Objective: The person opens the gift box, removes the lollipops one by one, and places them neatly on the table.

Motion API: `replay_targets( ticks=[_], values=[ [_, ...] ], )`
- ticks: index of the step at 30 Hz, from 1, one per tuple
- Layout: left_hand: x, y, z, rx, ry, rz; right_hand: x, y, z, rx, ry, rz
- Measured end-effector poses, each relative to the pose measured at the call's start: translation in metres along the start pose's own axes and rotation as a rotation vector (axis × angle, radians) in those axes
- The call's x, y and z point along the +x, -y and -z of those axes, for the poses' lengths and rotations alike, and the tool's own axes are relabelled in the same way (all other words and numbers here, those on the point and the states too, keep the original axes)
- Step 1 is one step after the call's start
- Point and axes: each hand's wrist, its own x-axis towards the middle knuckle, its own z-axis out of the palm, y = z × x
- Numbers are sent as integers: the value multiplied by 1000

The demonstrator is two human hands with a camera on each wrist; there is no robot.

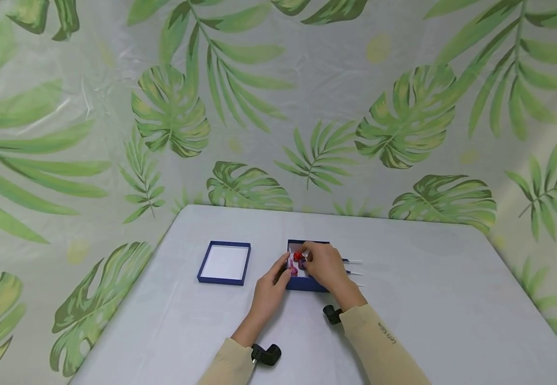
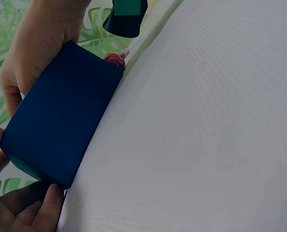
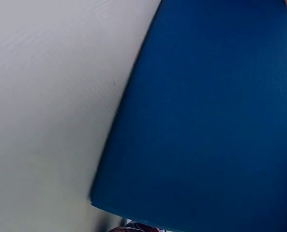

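Presently, the left end of a blue open box (image 1: 307,284) is held by the left hand (image 1: 267,291); over its interior the right hand (image 1: 325,263) is bent, fingers partly closed, though whether anything is pinched cannot be told. Wrapped lollipops (image 1: 298,256) are seen between the hands; white sticks (image 1: 353,261) are seen beyond the right hand. Left of the left hand, a blue-rimmed lid (image 1: 221,282) is laid on a white-covered table (image 1: 451,299), backed by a leaf-printed curtain (image 1: 239,144).

On the table (image 1: 427,283), the lid (image 1: 224,262) lies left of the box (image 1: 307,284), lollipops (image 1: 294,272) inside it and to its right.
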Motion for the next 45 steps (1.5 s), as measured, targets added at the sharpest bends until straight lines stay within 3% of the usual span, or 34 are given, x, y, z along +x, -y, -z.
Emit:
replay_targets(
  ticks=[11, 20, 27, 35, 45],
  values=[
    [0, 2, 0, 12, -4, 7, -4, 0, 8, 96, 38, 38],
    [0, 2, 0, 15, 7, -1, -9, 8, 31, 17, 96, 31],
    [1, 2, -1, 17, 14, -4, -12, 6, 36, 26, 144, 38],
    [1, 2, -1, 25, 1, -5, -18, -2, 38, 103, 102, 44],
    [1, 2, -2, 16, 7, -7, -21, -5, 45, 277, 63, -64]
  ],
)
